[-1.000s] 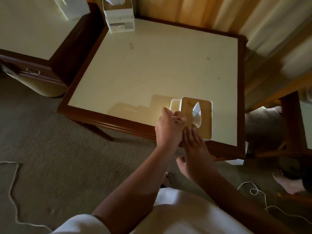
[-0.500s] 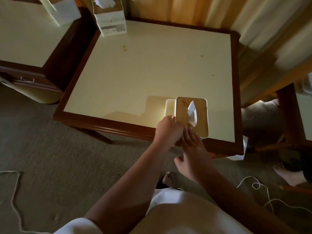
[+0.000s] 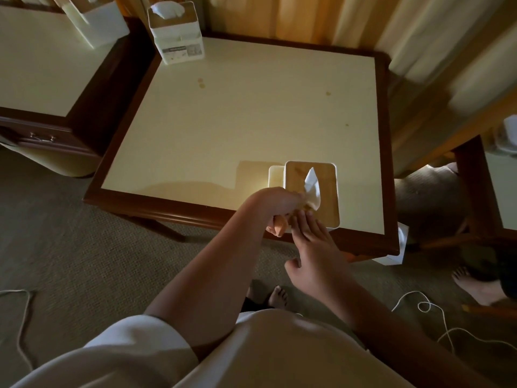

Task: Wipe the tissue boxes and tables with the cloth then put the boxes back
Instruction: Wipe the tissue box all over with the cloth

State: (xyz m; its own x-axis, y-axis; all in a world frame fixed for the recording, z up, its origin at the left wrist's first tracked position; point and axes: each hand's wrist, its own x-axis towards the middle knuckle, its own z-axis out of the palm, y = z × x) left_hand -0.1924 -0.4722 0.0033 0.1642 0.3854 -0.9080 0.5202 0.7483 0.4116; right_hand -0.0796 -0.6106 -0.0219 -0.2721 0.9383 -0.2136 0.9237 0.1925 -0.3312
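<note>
A white tissue box [image 3: 326, 189] with a wooden lid and a tissue sticking up stands at the front right of the cream-topped table [image 3: 237, 121]. My left hand [image 3: 275, 203] is at the box's front left corner and grips a bunched orange cloth [image 3: 278, 229] that shows below the fingers. Against the box's front side lies my right hand [image 3: 313, 247], fingers straight. A second tissue box [image 3: 177, 37] stands at the table's back left corner. A third box [image 3: 96, 22] sits on the neighbouring table [image 3: 42, 65] to the left.
Curtains [image 3: 307, 18] hang behind the table. Another dark-framed table [image 3: 475, 191] stands at the right, with another person's bare foot [image 3: 475, 287] near it. White cords [image 3: 436, 326] lie on the carpet at both sides. A white object [image 3: 398, 249] sits under the table's front right corner.
My left hand has slid from the lid's left edge down to the box's front left corner, and the orange cloth now shows beneath it. The right hand stays at the box's front.
</note>
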